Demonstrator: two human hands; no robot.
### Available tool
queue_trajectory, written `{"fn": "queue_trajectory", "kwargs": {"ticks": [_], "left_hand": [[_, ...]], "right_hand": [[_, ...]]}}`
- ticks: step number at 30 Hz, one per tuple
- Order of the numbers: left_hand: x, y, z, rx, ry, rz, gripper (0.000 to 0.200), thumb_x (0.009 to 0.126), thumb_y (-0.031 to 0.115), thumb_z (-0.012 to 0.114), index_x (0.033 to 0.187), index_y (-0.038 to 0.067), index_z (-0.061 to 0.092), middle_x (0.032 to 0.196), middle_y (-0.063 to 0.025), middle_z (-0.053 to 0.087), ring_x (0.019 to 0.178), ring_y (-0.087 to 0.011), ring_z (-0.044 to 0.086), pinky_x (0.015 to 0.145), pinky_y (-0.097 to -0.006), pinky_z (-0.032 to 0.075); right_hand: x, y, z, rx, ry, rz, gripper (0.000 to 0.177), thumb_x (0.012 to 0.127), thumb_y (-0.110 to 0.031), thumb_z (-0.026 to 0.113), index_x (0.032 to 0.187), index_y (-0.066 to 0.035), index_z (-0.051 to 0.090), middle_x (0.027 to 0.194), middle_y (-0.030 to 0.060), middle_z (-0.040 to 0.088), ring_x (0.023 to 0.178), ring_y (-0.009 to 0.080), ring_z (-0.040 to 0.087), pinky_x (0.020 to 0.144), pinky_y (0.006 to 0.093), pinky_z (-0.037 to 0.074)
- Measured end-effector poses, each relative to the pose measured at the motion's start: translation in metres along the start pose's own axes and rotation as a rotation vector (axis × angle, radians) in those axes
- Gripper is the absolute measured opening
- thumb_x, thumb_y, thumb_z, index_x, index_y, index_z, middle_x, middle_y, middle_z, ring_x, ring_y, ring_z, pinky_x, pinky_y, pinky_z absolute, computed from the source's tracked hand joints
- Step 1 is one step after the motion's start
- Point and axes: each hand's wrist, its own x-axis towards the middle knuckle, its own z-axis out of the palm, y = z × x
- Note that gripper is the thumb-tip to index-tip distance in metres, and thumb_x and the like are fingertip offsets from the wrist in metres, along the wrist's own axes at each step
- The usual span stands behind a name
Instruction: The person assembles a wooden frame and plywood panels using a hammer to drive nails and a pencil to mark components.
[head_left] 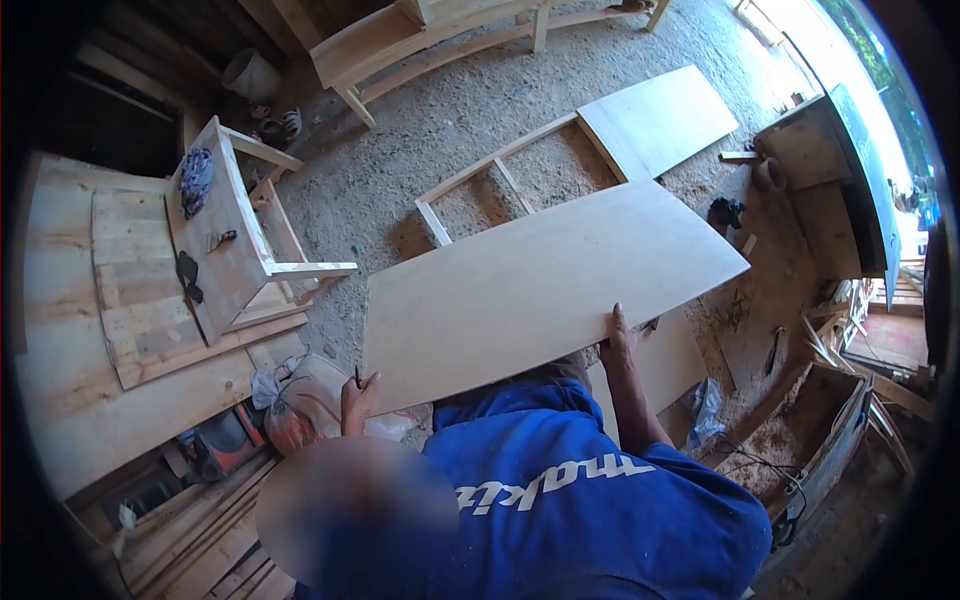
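A large pale plywood panel [540,290] lies tilted across in front of me, its near edge above my lap. My left hand [359,400] grips its lower left corner, fingers closed; a small dark thing shows by the fingertips, too small to name. On the near edge further right, my right hand [620,338] holds the panel, thumb on top and the other fingers mostly hidden underneath. Just past the panel, a wooden frame [505,185] lies on the ground, a second board [660,120] covering its far end.
To the left, a small wooden table [215,250] lies on its side on a workbench [65,390], with a brush [222,239] and a cloth [196,182] on it. A plastic bag [310,400] sits near my left hand. A trough of shavings [790,430] stands right.
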Motion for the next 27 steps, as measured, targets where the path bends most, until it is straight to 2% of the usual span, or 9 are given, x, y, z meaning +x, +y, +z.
{"fn": "queue_trajectory", "kwargs": {"ticks": [6, 8, 9, 15, 17, 19, 20, 23, 27], "left_hand": [[0.021, 0.033, 0.012, -0.287, 0.125, -0.259, 0.051, 0.094, 0.039, 0.058, 0.098, -0.011, 0.066, 0.092, -0.0234, 0.07, 0.087, -0.0248, 0.067, 0.076, -0.0407, 0.05], [0.003, 0.066, 0.006, -0.474, 0.181, -0.116, 0.052, 0.098, 0.042, 0.053, 0.102, -0.009, 0.066, 0.091, -0.0123, 0.07, 0.079, -0.0213, 0.062, 0.073, -0.038, 0.05], [0.008, 0.068, 0.005, -0.485, 0.162, -0.214, 0.055, 0.098, 0.047, 0.053, 0.104, -0.007, 0.066, 0.093, -0.0107, 0.069, 0.08, -0.0194, 0.06, 0.073, -0.0359, 0.05], [0.032, 0.096, 0.016, -0.907, 0.18, -0.513, 0.058, 0.097, 0.05, 0.053, 0.107, -0.005, 0.067, 0.095, -0.0123, 0.069, 0.084, -0.0228, 0.064, 0.074, -0.0368, 0.051], [0.029, 0.102, 0.016, -0.847, 0.113, -0.498, 0.052, 0.096, 0.046, 0.057, 0.109, -0.003, 0.067, 0.096, -0.0115, 0.069, 0.082, -0.0235, 0.065, 0.074, -0.0372, 0.051], [0.04, 0.086, 0.03, -0.602, 0.082, -0.198, 0.047, 0.095, 0.04, 0.06, 0.105, -0.006, 0.068, 0.091, -0.0146, 0.07, 0.08, -0.0243, 0.065, 0.074, -0.0391, 0.051], [0.045, 0.088, 0.03, -0.455, 0.08, -0.141, 0.046, 0.095, 0.037, 0.061, 0.102, -0.007, 0.067, 0.09, -0.018, 0.07, 0.08, -0.027, 0.065, 0.074, -0.0405, 0.051], [0.051, 0.066, 0.041, -0.282, 0.196, -0.04, 0.048, 0.095, 0.035, 0.059, 0.092, -0.012, 0.064, 0.085, -0.0291, 0.067, 0.079, -0.0385, 0.066, 0.073, -0.0451, 0.049], [0.056, 0.035, 0.058, -0.101, 0.24, -0.083, 0.05, 0.096, 0.036, 0.058, 0.086, -0.012, 0.064, 0.083, -0.0321, 0.065, 0.078, -0.0465, 0.062, 0.072, -0.0484, 0.047]], "right_hand": [[0.067, 0.004, 0.032, -0.091, -0.041, 0.055, 0.049, 0.09, -0.043, 0.07, 0.107, 0.003, 0.061, 0.093, 0.0104, 0.062, 0.082, 0.0192, 0.061, 0.072, 0.0331, 0.055], [0.094, 0.0, 0.031, -0.146, -0.133, 0.136, 0.048, 0.091, -0.044, 0.069, 0.106, 0.001, 0.062, 0.089, 0.0085, 0.062, 0.08, 0.0173, 0.06, 0.071, 0.0315, 0.054], [0.111, -0.007, 0.035, -0.149, -0.149, 0.207, 0.048, 0.092, -0.045, 0.068, 0.105, 0.001, 0.062, 0.087, 0.0077, 0.062, 0.08, 0.0164, 0.06, 0.071, 0.0307, 0.053], [0.138, -0.024, 0.05, -0.003, -0.281, 0.217, 0.039, 0.1, -0.035, 0.057, 0.119, -0.001, 0.058, 0.105, 0.0089, 0.065, 0.098, 0.0191, 0.063, 0.089, 0.0304, 0.054], [0.142, -0.031, 0.049, 0.022, -0.338, 0.168, 0.039, 0.1, -0.034, 0.056, 0.12, -0.001, 0.056, 0.109, 0.0097, 0.064, 0.098, 0.0186, 0.062, 0.086, 0.0329, 0.056], [0.173, -0.018, 0.024, -0.175, -0.321, 0.047, 0.034, 0.099, -0.031, 0.06, 0.118, -0.003, 0.058, 0.096, 0.0041, 0.065, 0.085, 0.0152, 0.063, 0.076, 0.0295, 0.055], [0.13, -0.034, 0.062, -0.033, -0.131, 0.072, 0.035, 0.096, -0.032, 0.066, 0.115, -0.004, 0.059, 0.09, 0.0015, 0.064, 0.081, 0.0144, 0.062, 0.074, 0.0273, 0.053], [0.142, -0.009, 0.06, -0.036, -0.168, 0.11, 0.054, 0.089, -0.037, 0.073, 0.122, 0.001, 0.053, 0.102, 0.0086, 0.063, 0.09, 0.0196, 0.062, 0.083, 0.0338, 0.053], [0.177, 0.048, 0.059, 0.051, -0.256, 0.202, 0.059, 0.09, -0.036, 0.072, 0.129, 0.003, 0.049, 0.115, 0.0133, 0.062, 0.106, 0.0264, 0.06, 0.093, 0.0427, 0.051]]}}
